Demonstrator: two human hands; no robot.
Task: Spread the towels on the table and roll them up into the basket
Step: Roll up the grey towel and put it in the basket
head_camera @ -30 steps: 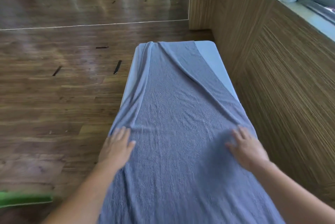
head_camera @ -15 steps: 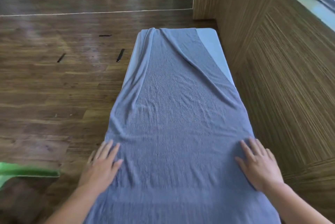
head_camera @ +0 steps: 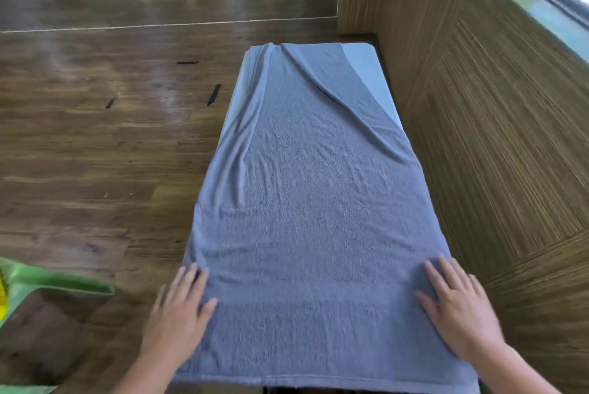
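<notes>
A large grey-blue towel (head_camera: 312, 202) lies lengthwise over a narrow pale table (head_camera: 366, 75), covering nearly all of it. A diagonal fold runs across its far right part, and wrinkles bunch along the far left side. My left hand (head_camera: 181, 307) rests flat, fingers apart, on the towel's near left edge. My right hand (head_camera: 459, 304) lies flat, fingers spread, on the near right edge. The towel's near hem hangs just over the table's front. No basket is visible.
A wood-panelled wall (head_camera: 478, 107) runs close along the table's right side, with a window sill (head_camera: 541, 1) above. Dark wooden floor (head_camera: 95, 154) lies to the left. A green plastic object (head_camera: 47, 282) sits at the lower left.
Both hands have slid along the towel toward me, from its middle to its near end, smoothing it flat. The view has tilted down with them.
</notes>
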